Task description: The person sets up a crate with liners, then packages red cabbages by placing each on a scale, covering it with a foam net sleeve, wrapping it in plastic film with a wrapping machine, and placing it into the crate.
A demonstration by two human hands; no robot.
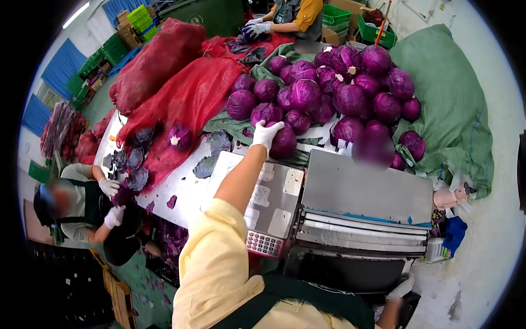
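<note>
My left hand [267,136], in a white glove, reaches to the near edge of a pile of purple cabbages [305,95]. Its fingers are apart, touching a cabbage [284,144] and just below another [267,113]. Low at the right, my right hand [401,288], also gloved, is by the front right corner of the wrapping machine [364,189]; its fingers are unclear. Under my left arm is a scale [264,244] with a keypad and a metal plate.
Red mesh sacks [164,60] lie at the left back, a green sack [446,93] at the right. A co-worker [82,203] at the left holds a cabbage; another person [296,16] handles one at the back. Loose leaves [205,166] lie on the white table [181,203].
</note>
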